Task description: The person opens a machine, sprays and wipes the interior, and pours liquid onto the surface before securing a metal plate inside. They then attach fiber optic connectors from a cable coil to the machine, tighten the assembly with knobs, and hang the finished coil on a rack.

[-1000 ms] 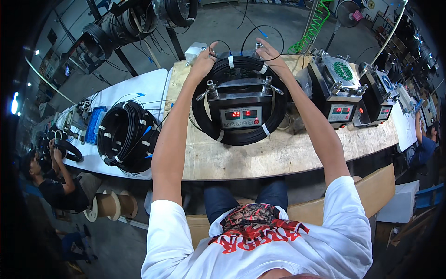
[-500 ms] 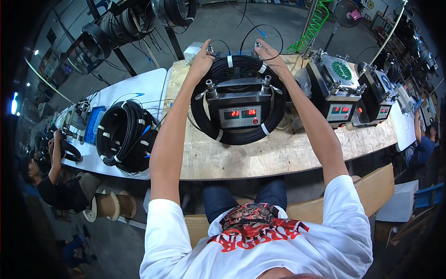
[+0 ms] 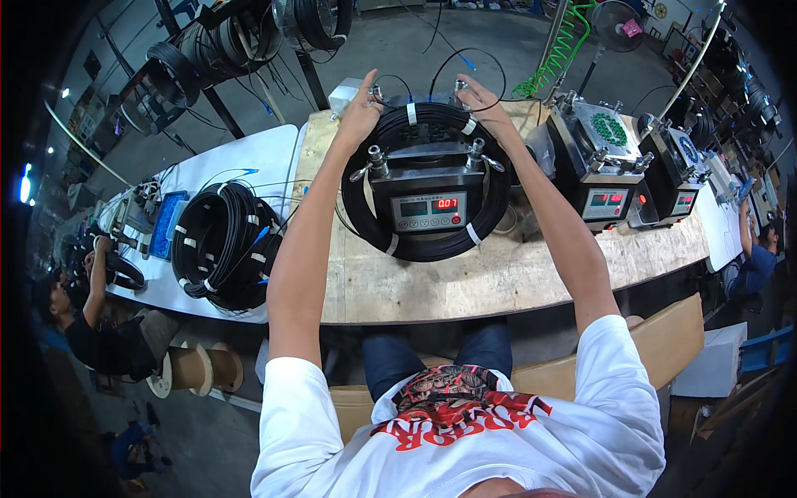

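Note:
A ring-shaped coil of black cable [image 3: 434, 248], bound with white ties, lies around a metal benchtop machine [image 3: 429, 180] with a lit red display [image 3: 447, 204]. Both my arms reach past the coil's sides to the machine's far corners. My left hand [image 3: 361, 114] closes on the far left metal clamp knob [image 3: 376, 90], its thumb pointing up. At the far right clamp knob [image 3: 462, 85], my right hand [image 3: 485, 106] has its fingers curled in; they are partly hidden. Two near clamp posts with levers stand untouched. A thin black cable with a blue connector [image 3: 469, 63] loops up beside my right hand.
Another black cable coil [image 3: 224, 241] lies on the white table at left. Two similar machines [image 3: 599, 153] with green and blue parts on top stand at right. A green coiled hose [image 3: 571, 41] hangs behind. People work at both far sides.
The red digits on the machine's display have changed, and its left half has gone dark. Both my hands stay at the far knobs with barely any shift.

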`<state>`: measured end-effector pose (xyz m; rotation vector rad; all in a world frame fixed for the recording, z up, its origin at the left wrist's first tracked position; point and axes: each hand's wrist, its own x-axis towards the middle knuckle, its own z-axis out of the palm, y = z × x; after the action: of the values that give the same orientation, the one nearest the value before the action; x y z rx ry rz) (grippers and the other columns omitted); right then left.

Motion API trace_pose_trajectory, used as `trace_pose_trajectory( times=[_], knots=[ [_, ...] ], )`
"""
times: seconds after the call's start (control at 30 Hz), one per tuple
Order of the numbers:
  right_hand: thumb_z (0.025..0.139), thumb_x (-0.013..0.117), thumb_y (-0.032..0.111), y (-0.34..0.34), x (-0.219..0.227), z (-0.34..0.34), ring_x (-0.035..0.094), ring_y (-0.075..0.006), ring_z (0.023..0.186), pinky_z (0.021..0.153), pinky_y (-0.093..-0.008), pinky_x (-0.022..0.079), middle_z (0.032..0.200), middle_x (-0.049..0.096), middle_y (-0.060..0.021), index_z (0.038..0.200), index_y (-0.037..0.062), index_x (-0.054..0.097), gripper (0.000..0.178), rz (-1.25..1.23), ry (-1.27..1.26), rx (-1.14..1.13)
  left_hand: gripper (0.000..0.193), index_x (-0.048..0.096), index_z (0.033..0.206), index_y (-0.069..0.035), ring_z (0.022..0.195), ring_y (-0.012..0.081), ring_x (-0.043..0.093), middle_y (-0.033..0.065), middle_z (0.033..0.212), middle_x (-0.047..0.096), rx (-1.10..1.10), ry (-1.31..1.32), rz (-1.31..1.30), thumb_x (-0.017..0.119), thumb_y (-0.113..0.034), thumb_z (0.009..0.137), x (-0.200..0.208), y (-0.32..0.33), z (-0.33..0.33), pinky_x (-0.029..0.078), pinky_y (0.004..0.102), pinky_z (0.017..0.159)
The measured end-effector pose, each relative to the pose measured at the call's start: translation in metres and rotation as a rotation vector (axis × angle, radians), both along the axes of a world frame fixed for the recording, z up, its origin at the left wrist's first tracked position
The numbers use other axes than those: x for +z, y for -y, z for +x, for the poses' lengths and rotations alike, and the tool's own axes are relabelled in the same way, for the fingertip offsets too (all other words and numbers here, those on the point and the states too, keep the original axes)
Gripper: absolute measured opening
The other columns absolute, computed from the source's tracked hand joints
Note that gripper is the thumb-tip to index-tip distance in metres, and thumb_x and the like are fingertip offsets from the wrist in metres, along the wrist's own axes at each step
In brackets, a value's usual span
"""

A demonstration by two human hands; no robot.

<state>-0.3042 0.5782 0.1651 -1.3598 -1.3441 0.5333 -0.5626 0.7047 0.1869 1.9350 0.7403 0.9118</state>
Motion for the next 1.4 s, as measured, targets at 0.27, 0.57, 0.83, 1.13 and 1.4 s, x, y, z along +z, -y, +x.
trace_pose_trajectory(
  times=[0.27, 0.57, 0.83, 1.13, 1.4],
  knots=[
    [0.098, 0.053, 0.026, 0.000, 0.000, 0.003, 0.060, -0.0189, 0.112, 0.101, -0.0280, 0.041, 0.116, 0.066, -0.0115, 0.147, 0.0032, 0.042, 0.056, 0.009, 0.015, 0.000, 0.064, 0.044, 0.148, -0.013, 0.098, 0.0211, 0.058, 0.0090, 0.104, 0.060, 0.033, -0.036, 0.034, 0.051, -0.001, 0.086, -0.002, -0.003, 0.004, 0.043, 0.0304, 0.092],
    [0.098, 0.055, 0.027, 0.002, 0.003, -0.002, 0.060, -0.0174, 0.108, 0.097, -0.0274, 0.043, 0.116, 0.066, -0.0103, 0.146, 0.0040, 0.044, 0.054, -0.011, -0.010, -0.014, 0.061, 0.049, 0.145, -0.010, 0.094, 0.0190, 0.054, 0.0070, 0.098, 0.057, -0.001, -0.026, 0.025, 0.052, -0.003, 0.085, 0.001, 0.001, 0.000, 0.042, 0.0284, 0.091],
    [0.098, 0.058, 0.026, -0.001, 0.000, -0.002, 0.059, -0.0168, 0.108, 0.097, -0.0268, 0.042, 0.115, 0.066, -0.0097, 0.145, 0.0031, 0.045, 0.054, -0.005, -0.035, -0.011, 0.057, 0.053, 0.141, -0.009, 0.098, 0.0230, 0.056, 0.0107, 0.103, 0.058, -0.010, -0.016, 0.089, 0.052, -0.006, 0.085, -0.010, -0.011, 0.001, 0.042, 0.0303, 0.093],
    [0.092, 0.057, 0.021, -0.002, -0.003, -0.001, 0.059, -0.0159, 0.097, 0.091, -0.0268, 0.045, 0.104, 0.067, -0.0076, 0.142, 0.0015, 0.047, 0.054, 0.062, -0.076, 0.000, 0.045, 0.063, 0.130, -0.006, 0.105, 0.0244, 0.057, 0.0113, 0.109, 0.059, 0.020, -0.041, 0.023, 0.053, -0.007, 0.086, -0.019, -0.022, 0.004, 0.041, 0.0313, 0.097],
    [0.094, 0.060, 0.026, -0.004, -0.005, -0.002, 0.060, -0.0163, 0.097, 0.090, -0.0270, 0.045, 0.107, 0.068, -0.0105, 0.141, -0.0005, 0.046, 0.055, 0.061, -0.072, -0.018, 0.063, 0.044, 0.148, -0.009, 0.096, 0.0188, 0.055, 0.0064, 0.100, 0.058, -0.029, 0.007, -0.019, 0.054, -0.004, 0.086, -0.003, -0.005, 0.000, 0.041, 0.0280, 0.093]
  ],
)
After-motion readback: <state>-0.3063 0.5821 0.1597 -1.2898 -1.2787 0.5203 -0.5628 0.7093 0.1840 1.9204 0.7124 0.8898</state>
